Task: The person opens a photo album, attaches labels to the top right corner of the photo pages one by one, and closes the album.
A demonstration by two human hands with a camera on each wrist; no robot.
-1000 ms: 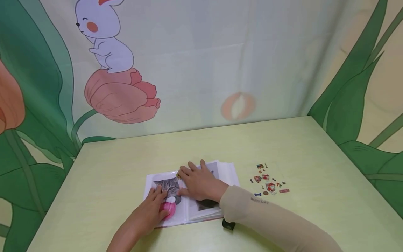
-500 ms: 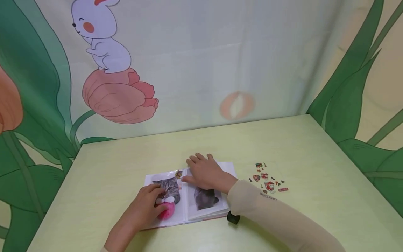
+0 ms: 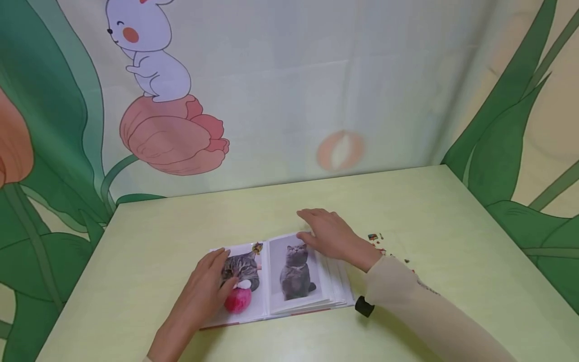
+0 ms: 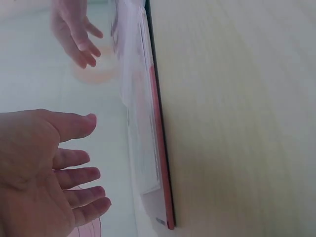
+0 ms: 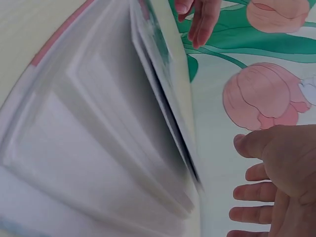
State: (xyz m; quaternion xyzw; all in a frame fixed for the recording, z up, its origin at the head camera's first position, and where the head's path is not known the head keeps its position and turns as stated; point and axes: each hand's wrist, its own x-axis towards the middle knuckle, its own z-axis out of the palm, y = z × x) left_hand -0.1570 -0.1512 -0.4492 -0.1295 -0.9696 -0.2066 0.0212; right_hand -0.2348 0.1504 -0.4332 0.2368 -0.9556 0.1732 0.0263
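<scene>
A photo album point(image 3: 280, 309) lies spread on the table, with loose pages fanned at its right side. A tabby cat with a pink ball shows in the left photo point(image 3: 242, 271), a grey cat in the right photo point(image 3: 296, 274). A small sticker point(image 3: 257, 248) sits at the left page's upper right. My left hand point(image 3: 203, 286) is over the left page's outer part, fingers extended; the left wrist view shows that hand point(image 4: 54, 173) apart from the album. My right hand point(image 3: 334, 234) hovers by the right page's upper corner, fingers loosely extended, holding nothing.
Small colourful stickers point(image 3: 376, 241) lie right of the album, partly hidden by the right arm. A small black device point(image 3: 364, 306) hangs under the right sleeve. A curtain with a rabbit point(image 3: 163, 75) and tulips backs the pale table point(image 3: 135, 261).
My right hand has lifted off the album and moved right, uncovering the grey cat photo and covering most stickers. The left hand has shifted slightly left.
</scene>
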